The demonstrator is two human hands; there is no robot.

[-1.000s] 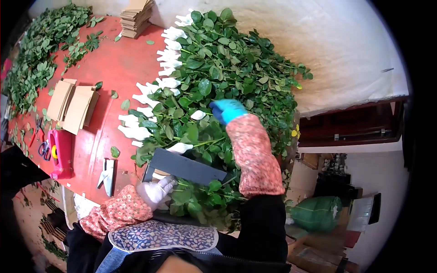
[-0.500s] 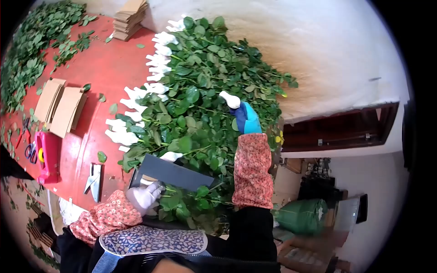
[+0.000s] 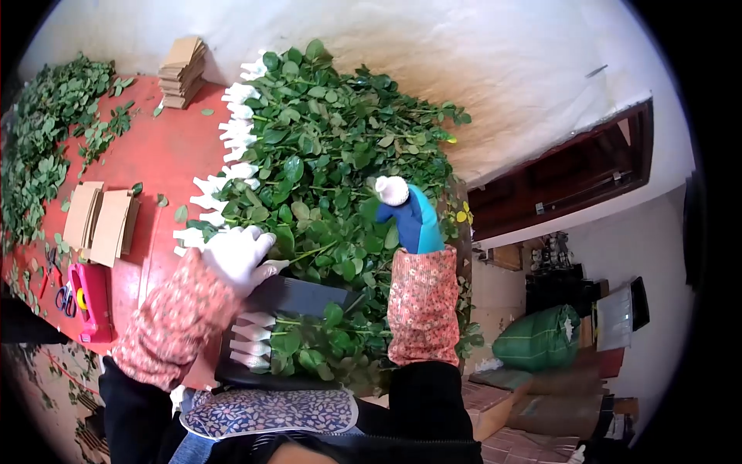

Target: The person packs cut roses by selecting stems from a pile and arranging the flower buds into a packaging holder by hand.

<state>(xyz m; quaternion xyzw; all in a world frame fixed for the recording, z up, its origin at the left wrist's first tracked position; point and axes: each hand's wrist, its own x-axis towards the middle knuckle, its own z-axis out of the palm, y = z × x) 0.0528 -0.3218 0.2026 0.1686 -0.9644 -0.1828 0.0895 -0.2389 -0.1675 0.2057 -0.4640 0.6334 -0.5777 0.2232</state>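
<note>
My right hand (image 3: pixel 413 220), in a blue glove, is closed around a rose stem just below its white-sleeved bud (image 3: pixel 392 190), above the leafy pile. In a white glove, my left hand (image 3: pixel 238 257) has its fingers apart, thumb low, beside the white-sleeved heads at the pile's left edge. A pale tapered tip by the thumb cannot be told apart from the glove. Below that hand lies a dark grey panel (image 3: pixel 297 295). Several white-sleeved roses (image 3: pixel 251 340) rest with their stems in the black tray (image 3: pixel 232 371) in front of me.
Long green stems (image 3: pixel 325 147) cover the red table (image 3: pixel 162 162) toward the wall. Folded cardboard pieces (image 3: pixel 112 224) lie at left, with another cardboard stack (image 3: pixel 182 73) behind. Near them are a pink tape dispenser (image 3: pixel 93 301), scissors (image 3: pixel 66 300) and loose leaves (image 3: pixel 46 147).
My left hand has moved up and away from the tray to the pile's left edge, exposing the white-sleeved roses in the tray. My right hand still holds its rose. The view has shifted slightly.
</note>
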